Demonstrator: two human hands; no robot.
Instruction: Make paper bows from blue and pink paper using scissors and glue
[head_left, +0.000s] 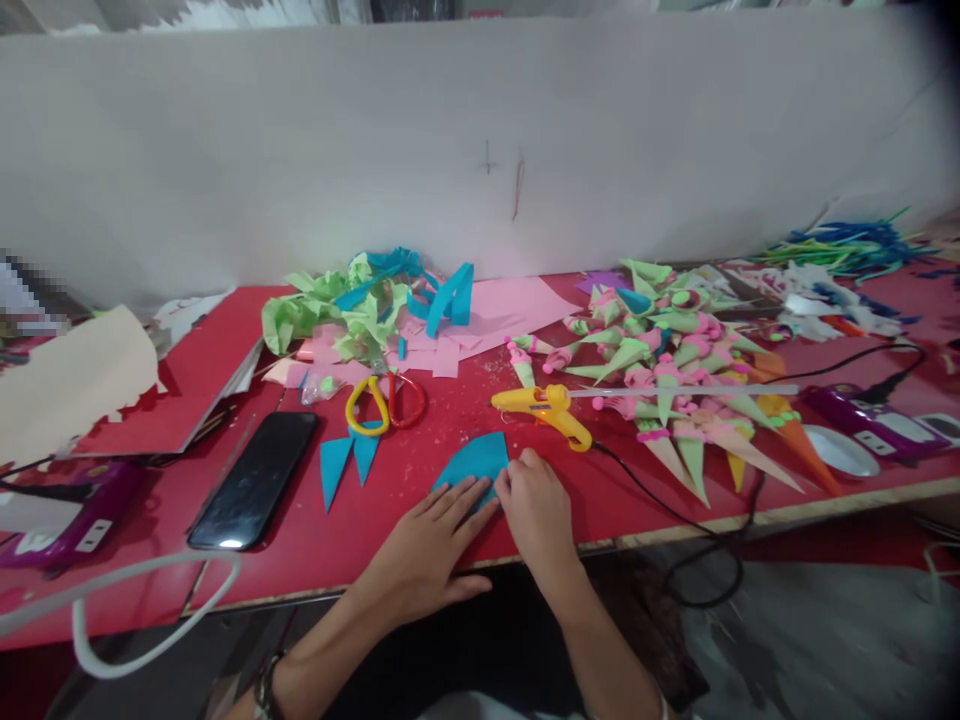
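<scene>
On the red table in front of me lies a rounded piece of blue paper (474, 460). My left hand (439, 535) rests flat across its lower part, fingers stretched out. Curled fingers of my right hand (536, 500) close on the paper's right edge; the fingertips are partly hidden. Just beyond the right hand, a yellow glue gun (544, 402) lies on its side with a long glue stick in its back. Left of the paper are blue pointed cut pieces (335, 470), below scissors with a yellow and a red handle (367, 405).
A black phone (255, 480) lies at left, near a red folder (187, 370). Crumpled green and blue paper scraps (322, 310) sit at the back. Many small paper cones (667, 365) are heaped at right, beside a purple power strip (874, 420). The glue gun's black cord (652, 490) hangs over the front edge.
</scene>
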